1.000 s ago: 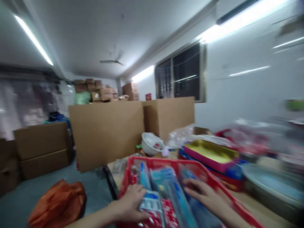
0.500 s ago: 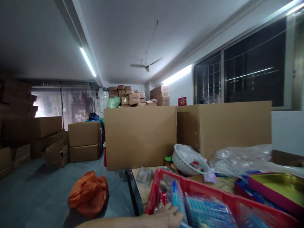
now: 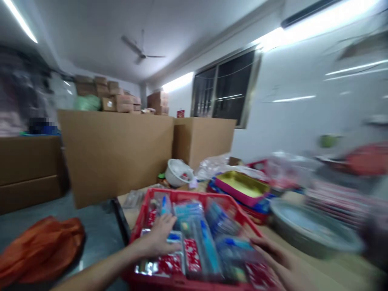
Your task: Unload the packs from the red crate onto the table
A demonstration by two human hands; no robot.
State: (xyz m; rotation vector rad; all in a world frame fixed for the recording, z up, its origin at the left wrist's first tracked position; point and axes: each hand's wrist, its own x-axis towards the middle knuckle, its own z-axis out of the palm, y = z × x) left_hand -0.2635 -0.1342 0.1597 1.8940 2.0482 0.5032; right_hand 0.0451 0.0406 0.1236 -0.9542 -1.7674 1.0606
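A red plastic crate (image 3: 194, 194) stands on the work surface in front of me, filled with clear packets holding blue and red items. My left hand (image 3: 162, 236) lies over the packets on the crate's left side, its fingers stretched out and holding nothing. Under it is a clear packet with a red patterned part (image 3: 171, 262). At the crate's right side, my right hand (image 3: 273, 252) touches or hovers by a clear packet (image 3: 239, 246) with a blue top. Its fingers are smeared by motion, so I cannot make out any grip.
Behind the crate sit a white basket (image 3: 174, 176), a pink and gold tray (image 3: 220, 184) and crumpled clear plastic. A round pale tub (image 3: 312, 238) stands to the right. Large cardboard panels (image 3: 121, 153) rise behind. An orange sack (image 3: 45, 246) lies at the left.
My view has swung right and down, so more of the crate shows. My right hand has come into view at its right side. My left hand remains over the packets.
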